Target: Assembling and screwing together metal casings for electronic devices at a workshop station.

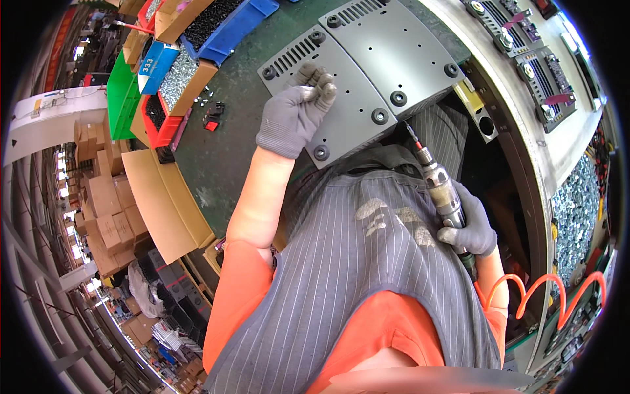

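Two grey sheet-metal casings lie side by side on the green work surface, a left casing point(348, 111) and a right casing point(407, 49). Both carry black round feet point(398, 98), slots and small holes. Over the left casing hovers my left hand point(292, 115) in a grey glove, its fingers curled and pressed together; whatever they pinch, if anything, is too small to make out. My right hand point(478, 226), gloved too, is wrapped round a power screwdriver point(441, 190). The tool's bit points up toward the near edge of the right casing, close to its corner.
Bins of screws, a blue bin point(230, 29) and a red bin point(163, 125) among them, stand at the far left. An open cardboard box point(164, 197) sits below them. An orange coiled hose point(525, 295) hangs at right, beside a metal bench point(525, 85) with black parts.
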Demonstrator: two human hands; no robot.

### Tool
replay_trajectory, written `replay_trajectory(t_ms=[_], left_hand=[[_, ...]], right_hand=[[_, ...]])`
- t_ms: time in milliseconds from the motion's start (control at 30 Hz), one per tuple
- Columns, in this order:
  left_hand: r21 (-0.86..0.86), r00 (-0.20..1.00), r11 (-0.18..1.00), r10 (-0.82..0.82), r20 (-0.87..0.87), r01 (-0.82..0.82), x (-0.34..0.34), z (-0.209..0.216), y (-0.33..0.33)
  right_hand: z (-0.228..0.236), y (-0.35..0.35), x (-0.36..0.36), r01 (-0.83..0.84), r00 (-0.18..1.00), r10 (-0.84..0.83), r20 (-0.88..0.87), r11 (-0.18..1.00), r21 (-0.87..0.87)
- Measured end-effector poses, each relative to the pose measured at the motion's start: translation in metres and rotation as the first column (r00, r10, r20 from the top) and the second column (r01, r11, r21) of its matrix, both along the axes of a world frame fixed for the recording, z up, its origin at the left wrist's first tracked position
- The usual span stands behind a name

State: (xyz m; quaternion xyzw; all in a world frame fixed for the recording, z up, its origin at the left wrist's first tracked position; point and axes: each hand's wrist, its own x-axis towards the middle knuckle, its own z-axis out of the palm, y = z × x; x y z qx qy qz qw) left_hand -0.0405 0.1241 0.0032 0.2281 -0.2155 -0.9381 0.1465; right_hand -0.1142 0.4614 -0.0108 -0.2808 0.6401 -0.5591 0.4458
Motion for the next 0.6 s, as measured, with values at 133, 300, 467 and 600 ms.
replay_trajectory(t_ms=[133,300,467,600], left_hand=[[0.002,0.999,0.999,-0.035,-0.03,0.035,0.006,-0.018,-0.008],[-0.029,0.977,0.981,-0.193,-0.09,0.191,0.009,-0.026,-0.014],[-0.103,0.985,0.98,-0.172,-0.007,0.171,0.009,-0.025,-0.01],[-0.18,0.989,0.973,-0.137,0.06,0.145,0.008,-0.021,-0.006]], right_hand=[[-0.015,0.002,-0.001,0.032,0.999,-0.037,0.031,0.985,0.171],[-0.023,-0.003,-0.003,0.038,0.998,-0.045,0.048,0.99,0.138],[-0.025,-0.01,-0.004,0.066,0.998,-0.068,0.015,0.992,0.107],[-0.025,-0.011,-0.003,0.043,0.997,-0.054,0.06,0.985,0.166]])
